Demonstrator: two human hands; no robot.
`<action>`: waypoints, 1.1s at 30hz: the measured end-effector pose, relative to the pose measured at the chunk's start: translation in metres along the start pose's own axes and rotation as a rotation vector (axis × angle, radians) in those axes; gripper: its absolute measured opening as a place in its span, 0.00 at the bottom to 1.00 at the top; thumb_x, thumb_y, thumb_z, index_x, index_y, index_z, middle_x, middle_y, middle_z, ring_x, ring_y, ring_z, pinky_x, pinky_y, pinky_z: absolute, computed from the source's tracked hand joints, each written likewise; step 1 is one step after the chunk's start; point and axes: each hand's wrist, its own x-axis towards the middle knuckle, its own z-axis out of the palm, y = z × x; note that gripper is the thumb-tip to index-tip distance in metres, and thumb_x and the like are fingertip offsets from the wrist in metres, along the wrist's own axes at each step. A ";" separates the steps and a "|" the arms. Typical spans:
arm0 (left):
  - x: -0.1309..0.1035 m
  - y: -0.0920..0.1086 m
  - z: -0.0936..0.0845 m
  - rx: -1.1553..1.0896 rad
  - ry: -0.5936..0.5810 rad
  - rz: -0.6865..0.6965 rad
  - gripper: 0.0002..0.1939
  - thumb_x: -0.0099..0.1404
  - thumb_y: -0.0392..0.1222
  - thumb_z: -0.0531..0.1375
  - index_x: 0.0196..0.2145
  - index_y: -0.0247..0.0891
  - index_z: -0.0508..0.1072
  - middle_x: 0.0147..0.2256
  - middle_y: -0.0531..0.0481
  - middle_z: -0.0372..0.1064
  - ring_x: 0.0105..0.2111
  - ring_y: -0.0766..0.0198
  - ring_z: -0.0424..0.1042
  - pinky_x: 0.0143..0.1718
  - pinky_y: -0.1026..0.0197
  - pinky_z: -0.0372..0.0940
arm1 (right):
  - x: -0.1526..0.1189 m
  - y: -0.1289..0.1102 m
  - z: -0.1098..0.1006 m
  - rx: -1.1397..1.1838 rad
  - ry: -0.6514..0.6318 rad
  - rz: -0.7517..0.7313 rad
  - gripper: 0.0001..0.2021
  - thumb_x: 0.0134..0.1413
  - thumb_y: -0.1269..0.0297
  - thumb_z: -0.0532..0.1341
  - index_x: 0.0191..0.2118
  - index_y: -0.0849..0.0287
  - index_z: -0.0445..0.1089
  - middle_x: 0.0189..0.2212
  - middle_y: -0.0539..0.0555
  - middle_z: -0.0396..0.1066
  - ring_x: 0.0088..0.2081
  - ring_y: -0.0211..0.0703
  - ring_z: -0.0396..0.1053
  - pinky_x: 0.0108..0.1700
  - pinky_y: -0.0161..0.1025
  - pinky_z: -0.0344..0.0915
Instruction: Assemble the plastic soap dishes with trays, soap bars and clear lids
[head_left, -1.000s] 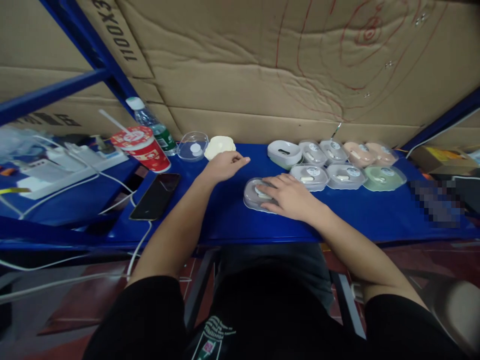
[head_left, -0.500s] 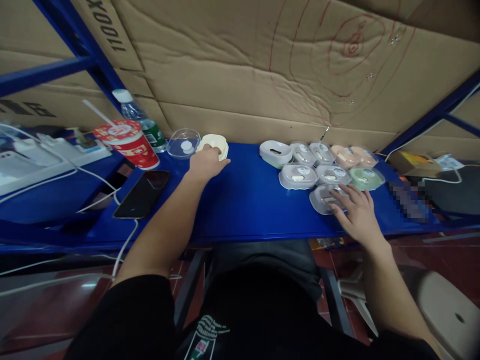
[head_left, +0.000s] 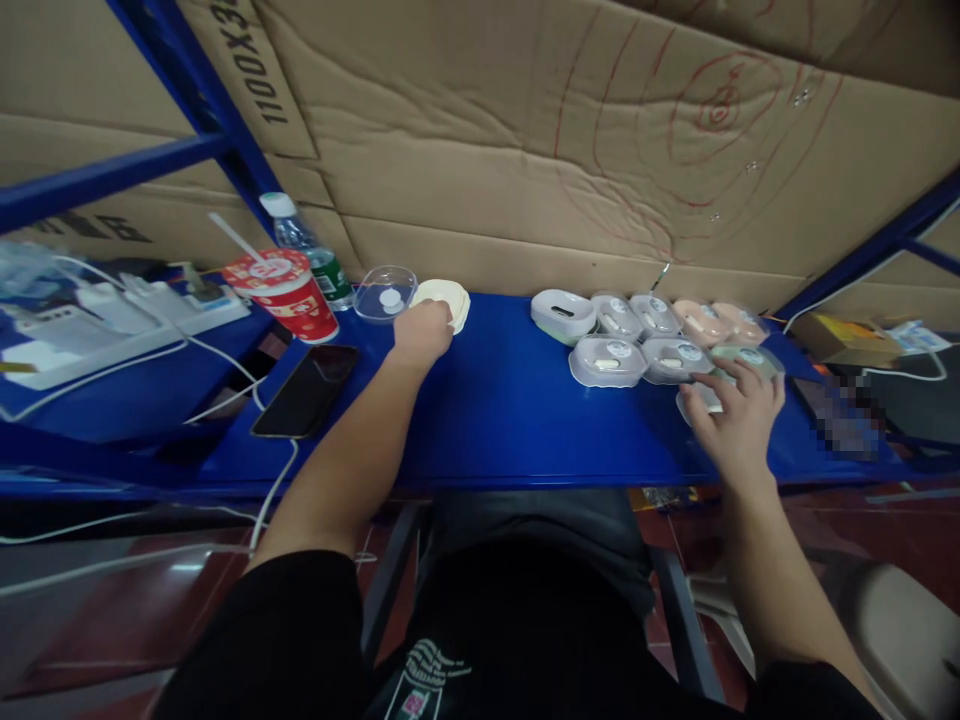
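My left hand [head_left: 424,332] is closed on the near side of a cream plastic box [head_left: 450,292], its fingertips partly hidden. Just left of that box lies a clear plastic lid [head_left: 384,280] with a round white sticker. On the right, my right hand [head_left: 739,425] curves from above around a small oval box with a clear lid [head_left: 714,397], thumb on its left and fingers over its far side. It covers much of this box and part of a green one [head_left: 750,358]. Behind stand several similar boxes, among them a grey one [head_left: 607,362] and a peach one [head_left: 701,322].
A red paper cup [head_left: 300,310] with a straw, a water bottle [head_left: 326,270] and a black phone [head_left: 304,390] stand or lie at the left. White power strips [head_left: 142,330] with cables are farther left. Cardboard [head_left: 465,180] backs the blue table [head_left: 487,420].
My right hand has moved right along with the clear-lidded box, which now sits close to the green one. My left hand stays at the cream box, its fingers drawn in more. The view has shifted slightly.
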 end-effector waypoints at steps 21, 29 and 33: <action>-0.039 0.045 -0.029 -0.408 0.211 0.175 0.20 0.78 0.52 0.52 0.60 0.41 0.72 0.48 0.45 0.80 0.47 0.51 0.78 0.50 0.53 0.70 | 0.092 -0.180 0.080 0.355 -0.392 -0.401 0.29 0.71 0.54 0.59 0.73 0.55 0.62 0.73 0.62 0.62 0.74 0.65 0.57 0.77 0.68 0.42; -0.033 0.038 -0.014 0.159 -0.241 0.195 0.22 0.76 0.52 0.54 0.56 0.41 0.80 0.60 0.37 0.73 0.57 0.44 0.76 0.55 0.47 0.70 | 0.101 -0.158 0.074 0.349 -0.450 -0.374 0.18 0.74 0.53 0.55 0.51 0.55 0.81 0.53 0.60 0.80 0.60 0.60 0.72 0.75 0.69 0.47; -0.032 0.039 -0.009 0.168 -0.258 0.205 0.23 0.75 0.54 0.56 0.60 0.43 0.77 0.61 0.38 0.72 0.57 0.45 0.76 0.57 0.48 0.70 | 0.101 -0.155 0.078 0.188 -0.449 -0.269 0.20 0.73 0.55 0.57 0.60 0.60 0.76 0.61 0.66 0.75 0.65 0.69 0.66 0.73 0.79 0.42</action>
